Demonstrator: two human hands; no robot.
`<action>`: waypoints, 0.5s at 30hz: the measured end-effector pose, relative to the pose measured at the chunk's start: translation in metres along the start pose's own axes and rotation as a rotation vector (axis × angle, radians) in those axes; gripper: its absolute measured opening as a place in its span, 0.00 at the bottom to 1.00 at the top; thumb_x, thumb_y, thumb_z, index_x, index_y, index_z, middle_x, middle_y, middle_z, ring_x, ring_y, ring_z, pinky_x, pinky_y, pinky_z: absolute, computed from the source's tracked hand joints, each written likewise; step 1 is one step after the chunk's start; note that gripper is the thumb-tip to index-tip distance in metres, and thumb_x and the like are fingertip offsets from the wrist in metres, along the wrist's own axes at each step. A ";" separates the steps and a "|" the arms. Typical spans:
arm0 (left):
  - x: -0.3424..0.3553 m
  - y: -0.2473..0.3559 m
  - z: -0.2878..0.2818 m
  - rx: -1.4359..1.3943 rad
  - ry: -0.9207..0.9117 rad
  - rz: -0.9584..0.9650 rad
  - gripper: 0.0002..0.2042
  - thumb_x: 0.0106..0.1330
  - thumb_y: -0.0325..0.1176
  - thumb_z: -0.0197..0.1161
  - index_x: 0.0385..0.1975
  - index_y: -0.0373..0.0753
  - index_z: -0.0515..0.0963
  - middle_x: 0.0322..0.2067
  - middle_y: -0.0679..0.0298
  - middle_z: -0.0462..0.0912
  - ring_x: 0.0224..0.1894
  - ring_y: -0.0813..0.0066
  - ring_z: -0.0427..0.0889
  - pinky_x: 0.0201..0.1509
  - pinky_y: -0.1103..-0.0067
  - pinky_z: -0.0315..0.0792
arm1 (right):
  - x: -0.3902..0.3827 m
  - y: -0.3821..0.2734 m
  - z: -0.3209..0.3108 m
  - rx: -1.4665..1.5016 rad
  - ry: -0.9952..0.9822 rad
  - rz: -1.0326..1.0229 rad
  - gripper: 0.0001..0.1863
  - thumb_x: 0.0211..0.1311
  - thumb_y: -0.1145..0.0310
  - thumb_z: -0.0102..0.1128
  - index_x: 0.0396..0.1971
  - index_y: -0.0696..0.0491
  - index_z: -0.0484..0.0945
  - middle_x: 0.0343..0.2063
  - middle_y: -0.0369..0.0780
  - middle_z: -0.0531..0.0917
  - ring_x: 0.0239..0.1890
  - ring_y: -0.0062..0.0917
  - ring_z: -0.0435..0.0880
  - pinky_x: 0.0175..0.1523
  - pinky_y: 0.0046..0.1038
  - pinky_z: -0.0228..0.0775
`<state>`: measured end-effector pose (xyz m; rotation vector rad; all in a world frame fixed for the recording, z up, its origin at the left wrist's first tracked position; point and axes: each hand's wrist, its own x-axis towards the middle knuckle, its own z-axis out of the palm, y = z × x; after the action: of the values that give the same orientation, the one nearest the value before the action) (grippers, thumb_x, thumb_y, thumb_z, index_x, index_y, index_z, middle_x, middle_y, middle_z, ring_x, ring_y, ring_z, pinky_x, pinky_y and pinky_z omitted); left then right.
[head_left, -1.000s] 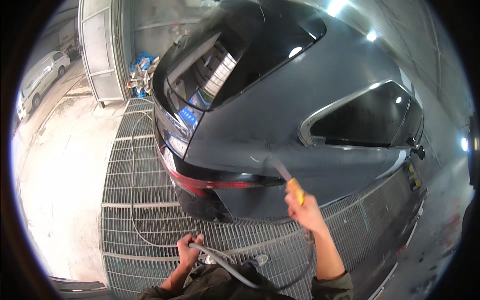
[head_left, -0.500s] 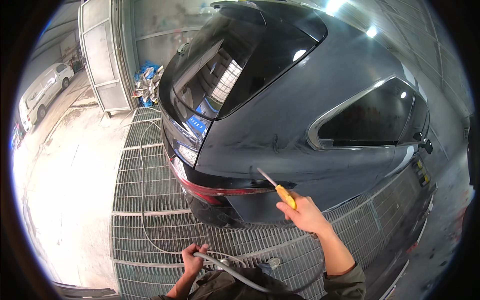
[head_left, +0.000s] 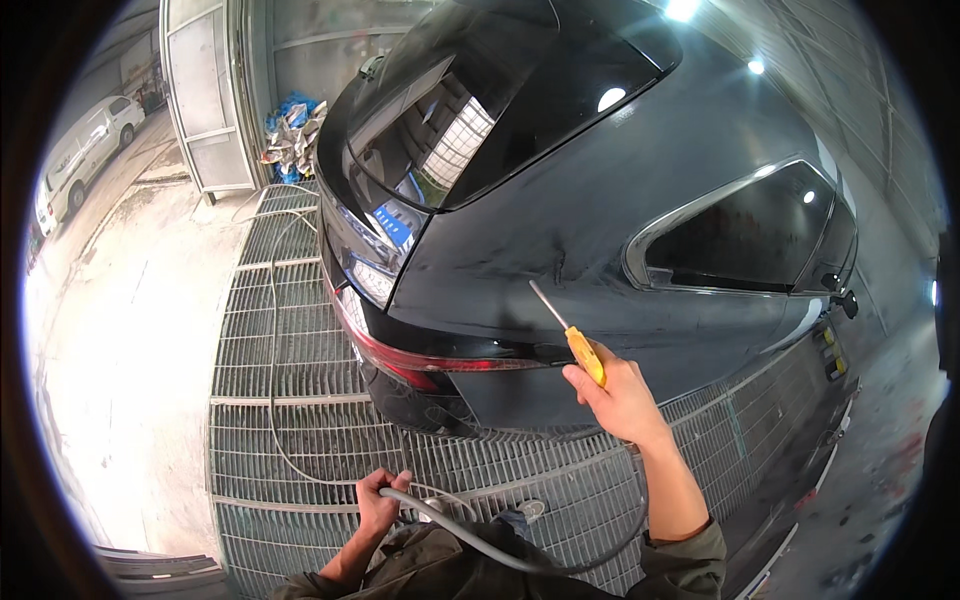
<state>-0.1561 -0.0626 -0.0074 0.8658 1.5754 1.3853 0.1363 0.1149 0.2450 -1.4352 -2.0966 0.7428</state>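
Our left hand (head_left: pixel 378 503), at seven o'clock, is wrapped round a grey hose (head_left: pixel 462 530). At four, our right hand (head_left: pixel 622 402) clasps a yellow-handled tool (head_left: pixel 585 356), whose thin rod (head_left: pixel 549 303) leaves the grip toward eleven, before the rear side panel (head_left: pixel 470 285) of a dark car (head_left: pixel 650 170); tip contact, we cannot tell. At ten stands a white van (head_left: pixel 90 165).

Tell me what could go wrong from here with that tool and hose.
The yellow-handled tool in the right hand points toward the dark car panel; a slip might mark the surface. The grey hose from the left hand hangs in a loop, which could snag. The thin line across the floor grating could be a trip hazard.
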 end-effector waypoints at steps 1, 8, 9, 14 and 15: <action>-0.001 -0.002 -0.001 0.026 -0.013 -0.004 0.22 0.69 0.36 0.73 0.16 0.37 0.69 0.15 0.74 0.71 0.21 0.90 0.65 0.23 0.83 0.57 | 0.001 -0.001 0.002 0.017 0.075 0.018 0.25 0.74 0.58 0.62 0.61 0.61 0.76 0.18 0.44 0.83 0.22 0.30 0.87 0.33 0.32 0.77; 0.000 0.007 0.000 -0.039 0.002 -0.004 0.22 0.69 0.35 0.72 0.16 0.38 0.69 0.14 0.74 0.70 0.20 0.90 0.65 0.22 0.82 0.56 | 0.008 -0.006 -0.004 0.068 0.125 0.074 0.23 0.73 0.59 0.63 0.57 0.62 0.77 0.18 0.41 0.81 0.21 0.26 0.85 0.31 0.29 0.76; 0.001 0.003 0.001 -0.038 0.009 -0.003 0.22 0.69 0.35 0.72 0.16 0.38 0.69 0.14 0.75 0.70 0.20 0.89 0.65 0.22 0.82 0.56 | 0.008 -0.003 -0.004 0.075 0.135 0.076 0.22 0.74 0.59 0.62 0.56 0.62 0.77 0.19 0.41 0.81 0.21 0.26 0.85 0.31 0.29 0.76; 0.000 0.002 -0.001 -0.015 0.040 0.009 0.22 0.69 0.36 0.73 0.16 0.38 0.69 0.14 0.75 0.70 0.20 0.89 0.65 0.22 0.82 0.56 | 0.005 0.008 -0.001 0.125 0.140 0.149 0.18 0.74 0.59 0.62 0.47 0.62 0.79 0.19 0.39 0.81 0.21 0.24 0.83 0.30 0.28 0.74; 0.001 0.001 -0.001 -0.012 0.049 0.019 0.22 0.68 0.36 0.73 0.16 0.38 0.68 0.14 0.75 0.70 0.20 0.89 0.65 0.22 0.82 0.56 | 0.005 0.011 0.000 0.122 0.159 0.163 0.18 0.74 0.59 0.62 0.46 0.62 0.79 0.19 0.39 0.81 0.21 0.23 0.83 0.30 0.28 0.74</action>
<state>-0.1576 -0.0618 -0.0063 0.8473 1.5979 1.4386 0.1428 0.1227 0.2379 -1.5563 -1.8011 0.7775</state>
